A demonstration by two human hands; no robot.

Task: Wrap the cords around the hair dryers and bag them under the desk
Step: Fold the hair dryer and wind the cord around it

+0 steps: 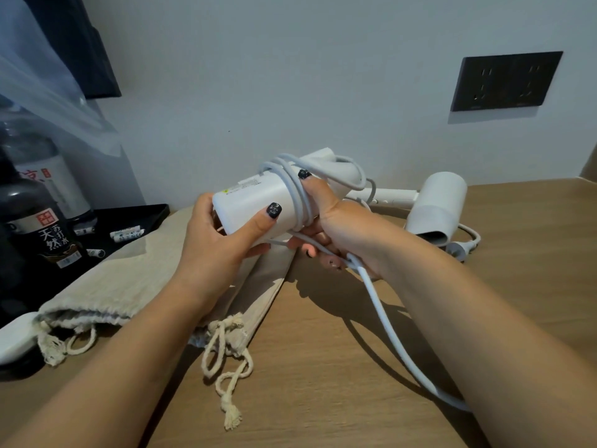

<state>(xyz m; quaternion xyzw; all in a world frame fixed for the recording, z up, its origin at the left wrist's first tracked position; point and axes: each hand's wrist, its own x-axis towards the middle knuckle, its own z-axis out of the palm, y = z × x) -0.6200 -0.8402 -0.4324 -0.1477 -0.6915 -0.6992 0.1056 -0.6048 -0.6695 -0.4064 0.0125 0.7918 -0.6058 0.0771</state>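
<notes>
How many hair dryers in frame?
2. One hair dryer is held in both hands, the left hand and right hand, its cord partly wrapped. The second hair dryer lies on the desk by the wall, right.

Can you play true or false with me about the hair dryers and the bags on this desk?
1. Both hands hold one hair dryer. True.
2. Its cord is looped around it. True.
3. The second hair dryer is already inside a bag. False: it lies bare on the desk by the wall.
4. A plug sits in the wall socket. False: the socket is empty.
5. Two cloth drawstring bags lie on the desk. True.
</notes>
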